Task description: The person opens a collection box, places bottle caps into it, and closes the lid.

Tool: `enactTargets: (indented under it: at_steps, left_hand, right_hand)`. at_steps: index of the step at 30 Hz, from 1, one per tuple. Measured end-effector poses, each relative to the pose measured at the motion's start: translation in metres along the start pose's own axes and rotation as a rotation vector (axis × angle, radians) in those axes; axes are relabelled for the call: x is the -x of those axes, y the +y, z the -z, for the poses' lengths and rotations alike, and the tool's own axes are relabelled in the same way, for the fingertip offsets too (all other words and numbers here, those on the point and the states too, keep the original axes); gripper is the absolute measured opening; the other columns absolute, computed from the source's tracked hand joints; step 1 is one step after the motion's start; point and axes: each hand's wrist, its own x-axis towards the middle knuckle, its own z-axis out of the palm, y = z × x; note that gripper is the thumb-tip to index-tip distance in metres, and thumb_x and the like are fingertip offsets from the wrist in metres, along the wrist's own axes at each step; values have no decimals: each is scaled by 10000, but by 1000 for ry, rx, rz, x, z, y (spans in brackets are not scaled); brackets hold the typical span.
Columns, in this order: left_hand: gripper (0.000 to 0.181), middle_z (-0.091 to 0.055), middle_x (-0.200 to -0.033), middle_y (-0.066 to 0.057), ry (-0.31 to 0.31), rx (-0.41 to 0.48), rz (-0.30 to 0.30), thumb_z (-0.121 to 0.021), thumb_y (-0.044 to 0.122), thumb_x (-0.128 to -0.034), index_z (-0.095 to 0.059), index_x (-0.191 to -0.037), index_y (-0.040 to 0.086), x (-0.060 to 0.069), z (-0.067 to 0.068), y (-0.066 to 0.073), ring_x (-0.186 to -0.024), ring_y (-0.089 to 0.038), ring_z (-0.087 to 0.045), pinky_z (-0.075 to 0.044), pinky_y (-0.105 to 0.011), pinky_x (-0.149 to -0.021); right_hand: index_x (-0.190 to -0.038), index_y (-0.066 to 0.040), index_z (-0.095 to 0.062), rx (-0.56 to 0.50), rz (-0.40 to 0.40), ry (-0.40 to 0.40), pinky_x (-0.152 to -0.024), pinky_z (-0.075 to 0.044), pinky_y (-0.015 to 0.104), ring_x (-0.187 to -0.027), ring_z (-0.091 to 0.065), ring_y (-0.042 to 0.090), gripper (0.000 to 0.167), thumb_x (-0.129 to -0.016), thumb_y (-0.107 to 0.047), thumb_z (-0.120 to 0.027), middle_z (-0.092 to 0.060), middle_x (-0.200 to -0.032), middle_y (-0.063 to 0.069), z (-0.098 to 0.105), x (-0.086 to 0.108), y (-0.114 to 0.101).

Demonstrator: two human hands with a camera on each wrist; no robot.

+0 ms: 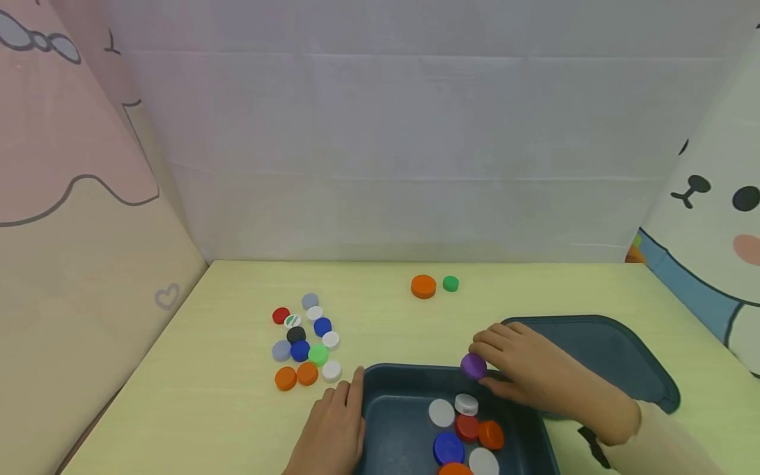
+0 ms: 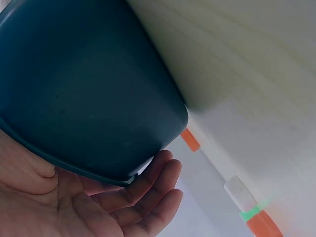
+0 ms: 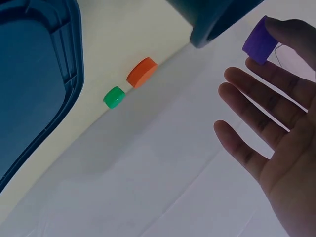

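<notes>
Between thumb and index finger, my right hand pinches a purple bottle cap above the far right part of a dark blue plastic bin's rim. In the right wrist view the same purple cap is held at the fingertips, the other fingers spread apart. My left hand holds the bin's left rim near its far corner; the left wrist view shows the palm against the bin's outer wall. Inside the bin lie several caps, among them a blue cap, a red cap and a white cap.
Left of the bin, several loose caps lie grouped on the pale yellow table, including a black cap and a light green cap. An orange cap and a green cap lie farther back. A dark blue lid lies at the right.
</notes>
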Motion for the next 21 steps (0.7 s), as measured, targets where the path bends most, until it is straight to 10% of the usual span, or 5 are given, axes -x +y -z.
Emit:
enactTargets:
  at_steps: [14, 21]
  left_hand:
    - [576, -548, -1002, -71, -13, 21, 21, -595, 242, -854, -388, -1346, 28, 0, 3, 1, -791, -170, -462, -458, -328, -758]
    - [574, -548, -1019, -77, -27, 31, 20, -585, 241, -861, -377, -1352, 26, 1, 2, 1, -807, -175, -471, -463, -338, -778]
  right_hand:
    - [-1059, -207, -608, -94, -16, -54, -787, -495, 340, -912, -532, 73, 333, -819, -437, -630, -585, -1013, -109, 2, 31, -27]
    - [-1099, -261, -591, -241, -53, -258, -770, -502, 330, -903, -520, 72, 322, -842, -455, -588, -587, -1029, -136, -3, 37, -39]
